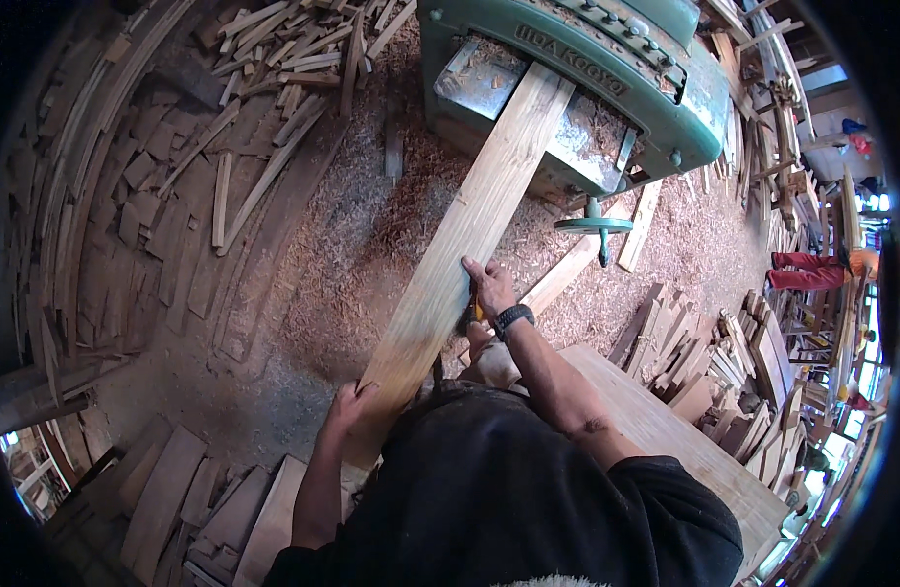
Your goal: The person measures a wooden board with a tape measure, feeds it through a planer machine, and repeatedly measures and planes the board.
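Gripping the board on its near left edge, the left hand is supporting it; the right hand is clamping the right edge farther along. Feeding is seemingly beginning: most length is lying outside, the far end inside the green machine.

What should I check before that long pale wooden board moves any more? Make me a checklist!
1. Left hand on the long pale wooden board: ok, thumb over its left edge, near the close end.
2. Right hand on the board: ok, touching its right edge farther along.
3. Far end of the board at the green metal machine: ok, it reaches the opening.
4. Both hands away from that opening: ok, both are well back.
5. Wrists bare: not ok, a black wristband is on the right one.
6. Machine switched on or off: cannot tell.
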The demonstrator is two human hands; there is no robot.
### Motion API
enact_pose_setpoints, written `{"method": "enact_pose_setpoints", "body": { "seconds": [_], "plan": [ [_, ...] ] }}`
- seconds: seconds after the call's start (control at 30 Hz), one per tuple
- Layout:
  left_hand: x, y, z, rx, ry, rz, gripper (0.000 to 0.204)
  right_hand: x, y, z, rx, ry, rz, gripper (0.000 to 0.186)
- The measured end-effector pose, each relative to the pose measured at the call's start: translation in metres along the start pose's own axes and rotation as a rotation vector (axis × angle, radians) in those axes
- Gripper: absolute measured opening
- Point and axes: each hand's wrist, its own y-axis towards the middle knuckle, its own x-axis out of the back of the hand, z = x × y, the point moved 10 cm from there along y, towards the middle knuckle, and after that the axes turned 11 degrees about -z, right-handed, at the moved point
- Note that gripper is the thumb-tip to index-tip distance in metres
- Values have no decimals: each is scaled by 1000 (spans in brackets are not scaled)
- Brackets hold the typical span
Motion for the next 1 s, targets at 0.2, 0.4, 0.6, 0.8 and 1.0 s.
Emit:
{"method": "enact_pose_setpoints", "body": {
  "seconds": [0.2, 0.4, 0.6, 0.8, 1.0],
  "plan": [
    [9, -1, 7, 32, -17, -136, 49, 1, 11, 18, 19, -166, -58, 48],
    [16, 16, -23, -19, -11, -175, 48, 0, 17, 51, -20, -176, -91, 47],
    [14, 24, -28, -34, 24, -203, 50, -6, 29, 62, 8, -94, -69, 38],
    [2, 38, -44, -73, -14, -186, 55, 3, 40, 73, 6, -72, -62, 36],
    [-4, 55, -45, -84, 38, -184, 58, 4, 49, 90, -4, -31, -89, 38]
  ]
}}
